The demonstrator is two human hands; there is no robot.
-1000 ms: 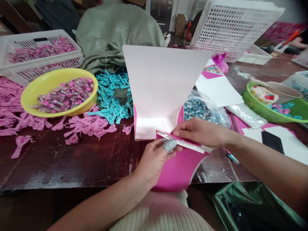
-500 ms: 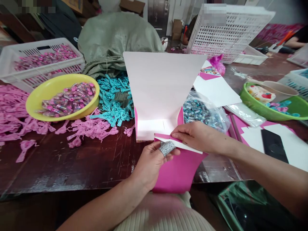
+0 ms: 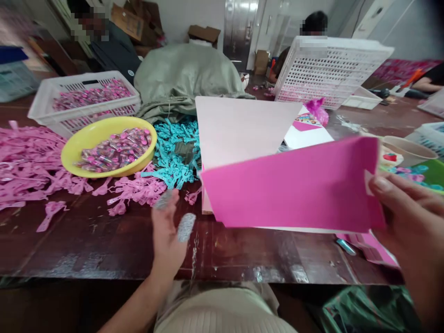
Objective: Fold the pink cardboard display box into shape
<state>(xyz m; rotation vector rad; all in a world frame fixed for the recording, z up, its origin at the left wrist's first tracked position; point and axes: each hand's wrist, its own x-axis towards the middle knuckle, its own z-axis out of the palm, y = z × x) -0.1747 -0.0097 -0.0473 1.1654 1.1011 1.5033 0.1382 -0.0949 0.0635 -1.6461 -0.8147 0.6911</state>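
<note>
Card [image 3: 294, 185] just got lifted off the table, right hand [image 3: 409, 217] pinching its right edge; left hand [image 3: 169, 231] let go, fingers spread, center-left.

One view only, from a camera worn on the person's head. It looks forward and down across the dark desk [image 3: 86, 245], close enough that the forearms enter from the bottom edge and the pink card [image 3: 294, 187] fills the centre right. White crates and other workers line the top of the frame.
</note>
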